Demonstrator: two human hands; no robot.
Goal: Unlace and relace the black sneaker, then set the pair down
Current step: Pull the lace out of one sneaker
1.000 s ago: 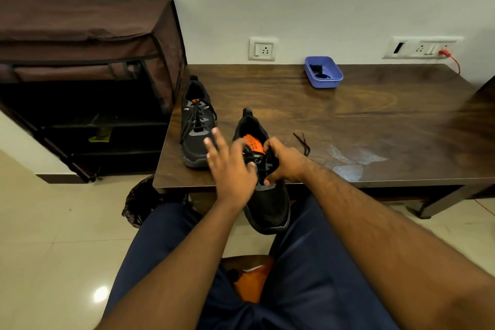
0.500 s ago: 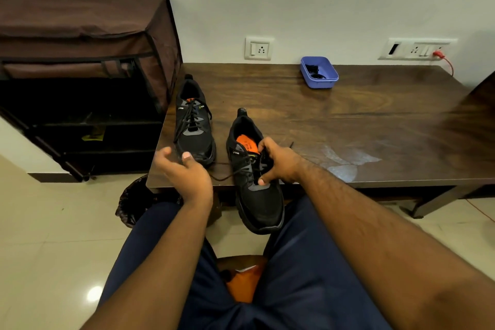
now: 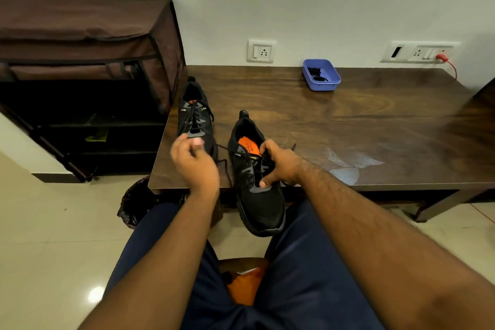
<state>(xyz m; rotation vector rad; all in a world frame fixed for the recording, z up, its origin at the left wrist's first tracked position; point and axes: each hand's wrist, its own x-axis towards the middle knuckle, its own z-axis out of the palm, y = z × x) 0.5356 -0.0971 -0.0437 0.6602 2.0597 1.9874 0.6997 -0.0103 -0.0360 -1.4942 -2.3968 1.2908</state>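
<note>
Two shoes show in my head view. My right hand (image 3: 278, 165) curls over the near sneaker (image 3: 255, 179), which overhangs the table (image 3: 361, 126) edge, toe at 6 o'clock. My left hand (image 3: 194, 162) pinches the lace (image 3: 223, 162), which runs from the eyelets toward 9 o'clock. I judge the left hand does the next pull, away from the shoe's long axis. The laced mate (image 3: 195, 118) stands at 11 o'clock.
</note>
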